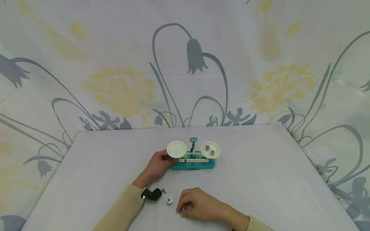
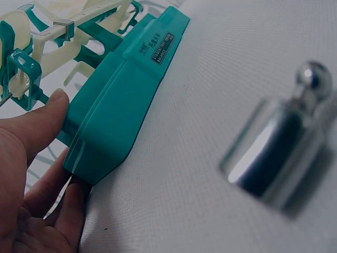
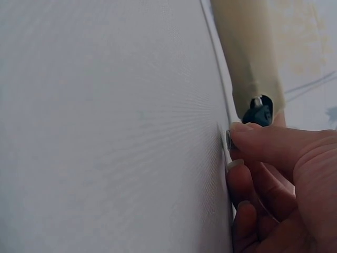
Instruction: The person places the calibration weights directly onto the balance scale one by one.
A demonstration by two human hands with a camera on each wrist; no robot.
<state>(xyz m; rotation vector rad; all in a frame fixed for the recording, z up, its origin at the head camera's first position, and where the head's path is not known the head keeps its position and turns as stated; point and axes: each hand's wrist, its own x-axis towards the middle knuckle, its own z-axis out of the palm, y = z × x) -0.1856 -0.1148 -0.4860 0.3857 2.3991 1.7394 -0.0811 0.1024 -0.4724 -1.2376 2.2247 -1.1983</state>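
Note:
A teal toy balance scale (image 1: 193, 166) stands on the white-covered table. My left hand (image 1: 157, 164) grips the left end of its base, with the thumb (image 2: 50, 113) on top and fingers around the lower edge. The left pan (image 1: 176, 149) holds nothing; two small grey metal pieces (image 1: 212, 153) lie in the right pan (image 1: 216, 148). Close to the table's near side, my right hand (image 1: 200, 204) pinches a small metal piece (image 3: 228, 139) between thumb and fingertips, mostly hidden. A silver knobbed weight (image 2: 274, 153) stands near my left wrist.
Between the hands lie a round silver weight (image 1: 169, 201) and a smaller metal piece (image 1: 163, 191). A black wrist device (image 1: 151, 194) sits on my left wrist, close to them. Flower-patterned cloth (image 1: 193, 80) rises behind the table.

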